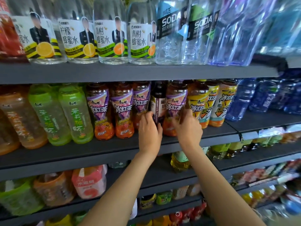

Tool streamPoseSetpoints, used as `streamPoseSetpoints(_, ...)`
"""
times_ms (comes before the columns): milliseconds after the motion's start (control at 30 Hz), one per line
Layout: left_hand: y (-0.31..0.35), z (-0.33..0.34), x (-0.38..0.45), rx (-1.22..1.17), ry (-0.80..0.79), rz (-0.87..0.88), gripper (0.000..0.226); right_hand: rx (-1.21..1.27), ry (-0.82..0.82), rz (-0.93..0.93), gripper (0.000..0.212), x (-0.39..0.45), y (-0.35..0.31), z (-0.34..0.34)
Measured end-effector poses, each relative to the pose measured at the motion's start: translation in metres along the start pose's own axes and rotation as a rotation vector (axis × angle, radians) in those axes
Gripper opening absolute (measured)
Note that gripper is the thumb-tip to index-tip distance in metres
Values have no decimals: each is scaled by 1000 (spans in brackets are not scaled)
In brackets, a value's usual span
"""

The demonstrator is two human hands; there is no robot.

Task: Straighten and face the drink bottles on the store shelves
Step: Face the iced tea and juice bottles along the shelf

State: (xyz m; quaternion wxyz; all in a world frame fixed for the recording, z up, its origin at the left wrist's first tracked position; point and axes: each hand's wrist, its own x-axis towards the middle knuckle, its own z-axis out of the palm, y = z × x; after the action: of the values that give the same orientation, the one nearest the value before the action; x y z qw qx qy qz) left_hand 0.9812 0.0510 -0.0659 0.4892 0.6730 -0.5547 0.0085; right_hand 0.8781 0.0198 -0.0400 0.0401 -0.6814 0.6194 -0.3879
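Observation:
On the middle shelf (114,149) stands a row of iced-tea bottles with purple labels. My left hand (149,129) curls round the lower part of one purple-label bottle (140,101), with its fingertips against a dark bottle (158,101) set further back. My right hand (187,126) grips the neighbouring purple-label bottle (176,103) low on its right side. Both bottles stand upright with their labels towards me. Two more purple-label bottles (112,110) stand to the left.
Yellow-label tea bottles (211,103) stand right of my right hand, blue water bottles (241,98) beyond them. Green tea bottles (65,115) fill the left. Honey-water and soda bottles (171,30) line the top shelf. Lower shelves hold more drinks.

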Motion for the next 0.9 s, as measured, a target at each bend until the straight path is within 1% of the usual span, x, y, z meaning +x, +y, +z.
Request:
streamPoseSetpoints(67, -1, 5, 0, -21, -142, -23, 52, -92, -58, -20, 45, 3, -1, 2)
streamPoseSetpoints(133, 0, 10, 1, -58, -259, -38, 59, -128, -68, -32, 45, 7, -2, 1)
streamPoseSetpoints(200, 0, 14, 2, -104, -293, -56, 60, -148, -70, -53, 46, 10, 0, 0)
streamPoseSetpoints(267, 1, 18, 4, -153, -287, -85, 61, -153, -79, -88, 46, 12, 5, -2)
streamPoseSetpoints(367, 4, 23, 9, -197, -287, -111, 65, -86, -100, -120, 45, 13, 17, -6)
streamPoseSetpoints(433, 9, 28, 12, -188, -284, -118, 69, -30, -46, -80, 43, 12, 26, -10)
streamPoseSetpoints(500, 14, 34, 13, -153, -269, -135, 70, 29, 56, -7, 38, 12, 34, -15)
streamPoseSetpoints(567, 17, 38, 13, -124, -242, -162, 70, 73, 99, 63, 40, 13, 39, -18)
streamPoseSetpoints(633, 19, 41, 12, -116, -216, -175, 69, 83, 40, 115, 51, 17, 42, -16)
streamPoseSetpoints(700, 19, 43, 13, -117, -199, -181, 67, 96, -60, 137, 62, 23, 45, -12)
streamPoseSetpoints(767, 19, 45, 13, -125, -189, -193, 67, 77, -107, 138, 65, 25, 45, -9)
streamPoseSetpoints(800, 19, 45, 13, -129, -186, -198, 66, 58, -74, 140, 62, 25, 44, -9)
streamPoseSetpoints(867, 18, 46, 11, -131, -170, -192, 66, 52, 70, 119, 52, 19, 40, -13)
streamPoseSetpoints(900, 17, 45, 9, -130, -157, -180, 65, 89, 137, 80, 47, 15, 36, -14)
